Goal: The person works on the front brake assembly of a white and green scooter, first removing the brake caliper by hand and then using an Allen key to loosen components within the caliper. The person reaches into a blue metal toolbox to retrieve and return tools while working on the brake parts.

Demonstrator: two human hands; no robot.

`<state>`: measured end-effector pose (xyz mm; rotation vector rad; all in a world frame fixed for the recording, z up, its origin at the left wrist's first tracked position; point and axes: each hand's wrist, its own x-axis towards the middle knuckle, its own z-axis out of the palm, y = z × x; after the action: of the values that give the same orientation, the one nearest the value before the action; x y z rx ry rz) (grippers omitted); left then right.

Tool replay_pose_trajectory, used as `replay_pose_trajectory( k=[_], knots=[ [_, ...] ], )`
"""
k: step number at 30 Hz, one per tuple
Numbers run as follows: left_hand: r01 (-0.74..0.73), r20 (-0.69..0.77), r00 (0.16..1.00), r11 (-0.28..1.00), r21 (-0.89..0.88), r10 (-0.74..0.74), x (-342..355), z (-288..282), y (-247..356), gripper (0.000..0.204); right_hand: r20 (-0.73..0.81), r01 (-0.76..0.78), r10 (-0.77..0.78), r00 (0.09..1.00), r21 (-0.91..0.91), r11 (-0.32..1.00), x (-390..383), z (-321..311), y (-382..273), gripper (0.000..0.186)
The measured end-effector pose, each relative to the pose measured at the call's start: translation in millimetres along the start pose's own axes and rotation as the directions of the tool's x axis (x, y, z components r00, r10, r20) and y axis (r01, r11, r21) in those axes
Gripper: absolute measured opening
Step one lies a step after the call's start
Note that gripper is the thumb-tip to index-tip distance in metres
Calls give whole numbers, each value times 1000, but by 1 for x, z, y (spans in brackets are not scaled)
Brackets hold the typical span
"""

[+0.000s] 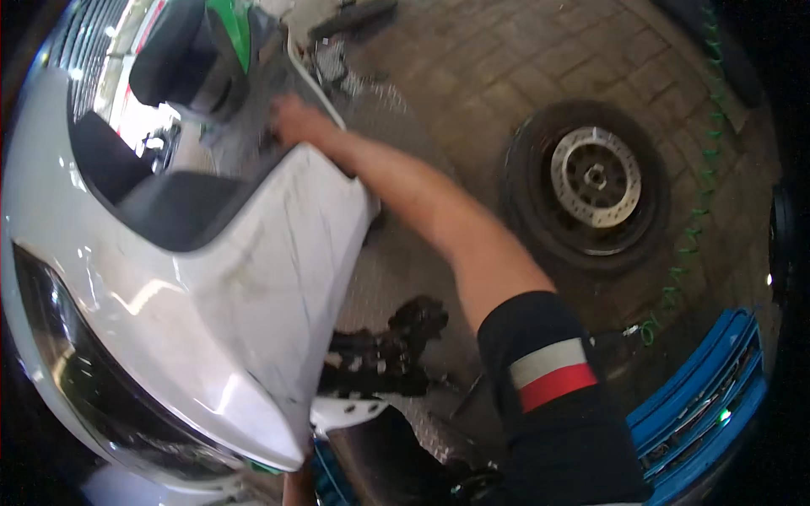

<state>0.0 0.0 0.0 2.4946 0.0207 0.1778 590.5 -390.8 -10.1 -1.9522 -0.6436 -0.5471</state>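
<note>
A white scooter or motorbike (253, 278) with scratched body panels fills the left side, its dark headlight (93, 363) towards the lower left. My right arm, in a black sleeve with a white and red band, reaches across beside the front panel. At its end my right hand (297, 122) is over the footboard area below the seat, smeared by motion. I cannot make out its fingers or anything in them. Of my left arm only a strip of skin (297, 489) shows at the lower edge, under the tip of the front panel; the fingers are hidden.
A wheel with a brake disc (595, 177) lies flat on the paved floor (472, 67) at the right. A green coiled hose (692, 228) runs past it. At the lower right stands a blue toolbox (700, 396). Dark mechanical parts (380, 354) show beside the front panel.
</note>
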Motion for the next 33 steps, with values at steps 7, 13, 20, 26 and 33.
replay_pose_trajectory(
  k=[7, 13, 20, 26, 33],
  knots=[
    [183, -276, 954, 958, 219, -119, -13, 31, 89, 138, -386, -427, 610, 692, 463, 777, -159, -48, 30, 50],
    [76, -415, 910, 988, 133, -15, 15, 72, 112, 112, 358, -603, 651, 669, -250, 758, -449, -65, -2, 64],
    [257, -686, 728, 923, 285, 9, 11, 93, 147, 58, 692, -259, 497, 524, -426, 867, -497, -68, -72, 93],
    [-139, -751, 582, 948, 288, 313, -17, 190, 223, 45, 181, -81, 20, 983, 338, 938, -429, -86, -140, 115],
    [-356, -267, 916, 912, -203, 298, 29, 225, 272, 12, 201, -238, 217, 955, 86, 967, -414, -77, -147, 110]
  ],
)
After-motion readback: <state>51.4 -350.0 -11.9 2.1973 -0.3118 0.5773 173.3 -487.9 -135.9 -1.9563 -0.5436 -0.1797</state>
